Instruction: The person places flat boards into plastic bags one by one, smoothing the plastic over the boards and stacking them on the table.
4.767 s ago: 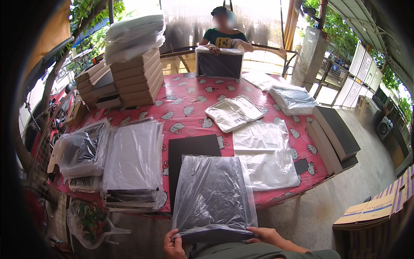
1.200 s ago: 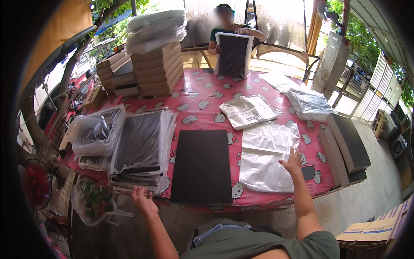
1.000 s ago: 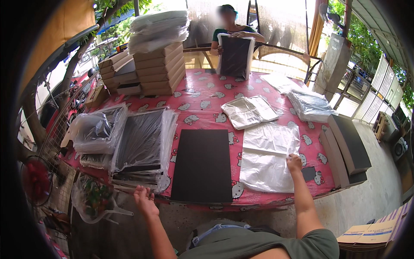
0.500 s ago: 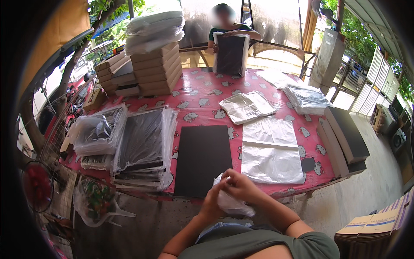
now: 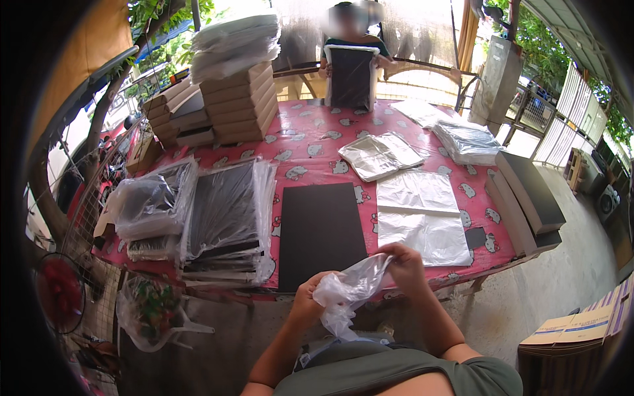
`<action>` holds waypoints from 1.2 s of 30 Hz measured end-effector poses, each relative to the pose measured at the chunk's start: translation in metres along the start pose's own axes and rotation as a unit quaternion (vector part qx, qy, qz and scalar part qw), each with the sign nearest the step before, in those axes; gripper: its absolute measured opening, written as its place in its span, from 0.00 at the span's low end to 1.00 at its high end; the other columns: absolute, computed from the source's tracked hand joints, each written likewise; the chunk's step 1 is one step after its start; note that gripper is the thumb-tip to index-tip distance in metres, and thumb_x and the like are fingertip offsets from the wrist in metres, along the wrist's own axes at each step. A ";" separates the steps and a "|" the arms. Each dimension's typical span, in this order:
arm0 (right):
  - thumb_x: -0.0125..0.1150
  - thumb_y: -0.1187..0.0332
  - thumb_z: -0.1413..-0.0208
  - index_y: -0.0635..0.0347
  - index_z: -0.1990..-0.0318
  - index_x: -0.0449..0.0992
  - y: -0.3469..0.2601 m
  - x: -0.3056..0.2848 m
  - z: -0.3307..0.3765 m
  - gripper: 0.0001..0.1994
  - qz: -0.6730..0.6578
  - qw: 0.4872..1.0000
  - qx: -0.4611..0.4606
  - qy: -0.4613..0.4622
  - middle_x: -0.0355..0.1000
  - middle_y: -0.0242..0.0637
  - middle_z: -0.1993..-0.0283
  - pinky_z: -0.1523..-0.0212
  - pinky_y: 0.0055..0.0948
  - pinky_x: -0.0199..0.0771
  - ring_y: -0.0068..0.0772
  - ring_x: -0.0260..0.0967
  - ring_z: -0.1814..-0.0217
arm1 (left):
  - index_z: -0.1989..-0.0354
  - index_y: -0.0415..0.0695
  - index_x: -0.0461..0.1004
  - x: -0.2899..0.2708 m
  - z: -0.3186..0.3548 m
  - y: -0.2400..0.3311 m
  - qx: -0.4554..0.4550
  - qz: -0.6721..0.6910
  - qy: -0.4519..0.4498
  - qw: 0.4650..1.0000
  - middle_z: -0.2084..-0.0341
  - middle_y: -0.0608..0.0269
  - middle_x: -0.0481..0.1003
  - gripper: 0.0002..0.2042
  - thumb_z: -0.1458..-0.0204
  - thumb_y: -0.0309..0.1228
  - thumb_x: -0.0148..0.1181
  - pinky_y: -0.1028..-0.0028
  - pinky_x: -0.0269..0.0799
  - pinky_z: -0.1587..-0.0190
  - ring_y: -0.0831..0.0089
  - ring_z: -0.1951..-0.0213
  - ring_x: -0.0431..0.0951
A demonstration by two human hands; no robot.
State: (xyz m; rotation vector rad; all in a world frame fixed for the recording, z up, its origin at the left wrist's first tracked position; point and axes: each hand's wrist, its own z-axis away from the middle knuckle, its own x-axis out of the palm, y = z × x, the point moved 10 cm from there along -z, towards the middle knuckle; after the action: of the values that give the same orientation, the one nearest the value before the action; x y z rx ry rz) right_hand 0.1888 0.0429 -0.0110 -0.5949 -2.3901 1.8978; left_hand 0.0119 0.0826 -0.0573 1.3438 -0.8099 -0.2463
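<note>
Your left hand (image 5: 306,302) and right hand (image 5: 405,268) are both gripping a crumpled translucent plastic bag (image 5: 352,288), which is hanging between them in front of you. Beyond it, a black board (image 5: 321,231) is lying on the pink table (image 5: 317,149), left of flat white bags (image 5: 422,228). Across the table, a co-worker (image 5: 378,43) is holding a wrapped dark panel (image 5: 352,78) upright.

The bag (image 5: 350,290) between my left hand (image 5: 307,301) and right hand (image 5: 406,269) is milky white and see-through. Just beyond them, the board (image 5: 320,228) is plain black; the cloth (image 5: 310,158) around it is pinkish red with white cat figures. Past my right hand, the sheets (image 5: 422,237) are silvery white; farther right, the boxes (image 5: 533,198) are black on top, grey-brown on the sides. Left of my left hand, the pile (image 5: 221,211) shows black through clear plastic.
</note>
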 end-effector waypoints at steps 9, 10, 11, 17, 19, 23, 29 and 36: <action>0.57 0.77 0.54 0.66 0.71 0.75 -0.013 -0.022 0.002 0.03 0.072 0.997 0.021 0.010 0.68 0.31 0.79 0.78 0.17 0.63 0.15 0.62 0.79 | 0.63 0.37 0.71 -0.030 0.015 0.019 0.014 -0.049 0.038 0.998 0.73 0.65 0.74 0.10 0.56 0.23 0.58 0.80 0.69 0.64 0.79 0.69 0.73; 0.58 0.76 0.54 0.66 0.71 0.75 -0.017 -0.026 -0.001 0.03 0.077 0.996 -0.044 0.027 0.68 0.31 0.78 0.78 0.17 0.62 0.15 0.61 0.79 | 0.65 0.38 0.71 -0.036 0.013 0.020 0.030 0.035 0.058 0.997 0.74 0.65 0.73 0.09 0.56 0.24 0.58 0.80 0.69 0.65 0.79 0.71 0.73; 0.58 0.75 0.54 0.66 0.71 0.75 -0.036 -0.022 -0.003 0.03 0.079 0.990 -0.106 0.041 0.68 0.31 0.78 0.78 0.17 0.62 0.15 0.61 0.79 | 0.66 0.39 0.71 -0.048 0.011 0.015 0.045 0.118 0.083 0.989 0.76 0.65 0.73 0.08 0.56 0.24 0.59 0.79 0.70 0.67 0.79 0.72 0.73; 0.56 0.80 0.54 0.67 0.70 0.74 -0.044 -0.042 -0.014 0.03 0.154 0.981 0.003 0.120 0.67 0.27 0.80 0.80 0.15 0.58 0.12 0.59 0.80 | 0.70 0.42 0.73 -0.096 -0.008 0.025 0.096 0.103 0.186 0.972 0.79 0.69 0.73 0.04 0.55 0.24 0.59 0.85 0.67 0.76 0.85 0.81 0.70; 0.57 0.79 0.55 0.67 0.72 0.74 -0.059 -0.043 -0.015 0.02 0.205 0.966 -0.090 0.127 0.67 0.28 0.81 0.81 0.15 0.58 0.12 0.58 0.82 | 0.66 0.39 0.72 -0.095 -0.009 0.040 0.131 0.062 0.189 0.971 0.77 0.68 0.73 0.06 0.53 0.22 0.56 0.83 0.68 0.73 0.83 0.77 0.71; 0.59 0.77 0.55 0.67 0.73 0.74 -0.065 -0.040 -0.015 0.02 0.075 0.984 -0.074 0.142 0.67 0.28 0.82 0.81 0.15 0.58 0.12 0.59 0.81 | 0.63 0.38 0.70 -0.075 -0.011 0.077 0.213 0.134 0.163 0.954 0.70 0.60 0.73 0.07 0.50 0.23 0.51 0.75 0.69 0.63 0.73 0.69 0.73; 0.58 0.77 0.54 0.66 0.71 0.74 -0.083 -0.037 -0.025 0.02 0.176 0.961 -0.128 0.169 0.66 0.28 0.85 0.82 0.15 0.59 0.13 0.61 0.83 | 0.70 0.42 0.67 -0.064 -0.021 0.077 0.141 0.326 0.060 0.933 0.79 0.66 0.69 0.07 0.46 0.32 0.47 0.76 0.70 0.72 0.77 0.77 0.71; 0.52 0.70 0.49 0.66 0.69 0.71 -0.067 -0.050 -0.026 0.07 -0.377 0.915 -0.110 0.094 0.70 0.36 0.69 0.68 0.23 0.65 0.26 0.66 0.68 | 0.65 0.42 0.68 -0.029 -0.009 0.043 0.021 -0.136 -0.093 0.986 0.74 0.70 0.70 0.08 0.52 0.28 0.57 0.83 0.65 0.76 0.86 0.74 0.68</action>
State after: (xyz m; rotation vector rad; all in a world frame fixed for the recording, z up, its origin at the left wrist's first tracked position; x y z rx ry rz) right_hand 0.2232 0.0391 0.0696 0.1490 -2.2358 1.1958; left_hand -0.0150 0.1166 -0.0287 1.4870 -0.7884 -0.5779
